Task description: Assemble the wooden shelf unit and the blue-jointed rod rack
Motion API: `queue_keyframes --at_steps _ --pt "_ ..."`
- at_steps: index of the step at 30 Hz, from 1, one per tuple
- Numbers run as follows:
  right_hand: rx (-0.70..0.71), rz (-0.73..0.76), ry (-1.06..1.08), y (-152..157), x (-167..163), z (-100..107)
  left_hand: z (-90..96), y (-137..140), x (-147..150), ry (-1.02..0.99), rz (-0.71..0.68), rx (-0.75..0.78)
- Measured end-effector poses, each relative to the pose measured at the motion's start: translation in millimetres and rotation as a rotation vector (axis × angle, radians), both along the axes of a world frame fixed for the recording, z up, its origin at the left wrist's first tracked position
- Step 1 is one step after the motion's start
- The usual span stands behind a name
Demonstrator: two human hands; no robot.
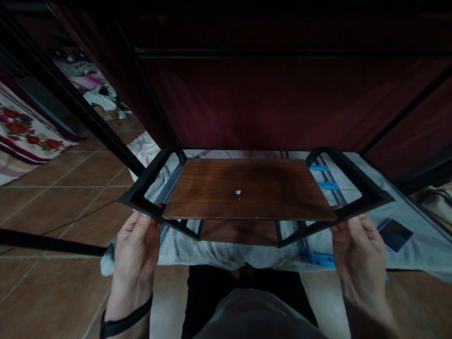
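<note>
A: Where is the rack [243,205] from the hands?
B: Between them and a little ahead. Its long axis runs sideways, from the left hand [137,240] across to the right hand [358,247], so neither is clearly nearer.
A: How are they placed on it?
B: Each is closed narrowly on the near edge of a black end frame: the left hand on the left frame [148,174], the right hand on the right frame [360,179]. Thumbs lie towards me, and most of the fingers are out of sight behind the bars.
A: And the boards?
B: The upper board [247,183] spans the space ahead of both hands. The lower board [240,233] shows only as a strip, because the upper one covers the rest.
A: Is the rack resting on the cloth [226,258]?
B: It's dim, and I can't say for sure whether it touches or hangs just above.
A: What's around it?
B: Grey bars [171,181] lie ahead of the left hand, partly covered by the rack. Blue clips [328,185] show through the right frame, ahead of the right hand. A phone [394,234] lies just right of that hand. Whatever supports the cloth is hidden under it.
</note>
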State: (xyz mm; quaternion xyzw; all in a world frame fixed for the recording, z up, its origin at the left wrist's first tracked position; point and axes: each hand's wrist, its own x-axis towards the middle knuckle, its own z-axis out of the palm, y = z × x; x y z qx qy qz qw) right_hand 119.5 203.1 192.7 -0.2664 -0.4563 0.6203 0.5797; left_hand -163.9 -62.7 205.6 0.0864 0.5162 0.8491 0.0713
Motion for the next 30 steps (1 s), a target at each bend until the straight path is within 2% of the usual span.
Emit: queue_keyframes --at_steps 8,14,30 --pt "0.037 0.0 -0.025 -3 -1 0 -8.6 -5 3 0.064 0.041 -0.038" --pt "0.043 0.003 -0.019 -2 0 -1 -3.5 -6 2 0.053 0.039 -0.085" --pt "0.044 -0.015 -0.029 0 0 -2 2.1 -5 2 -0.007 0.077 -0.05"
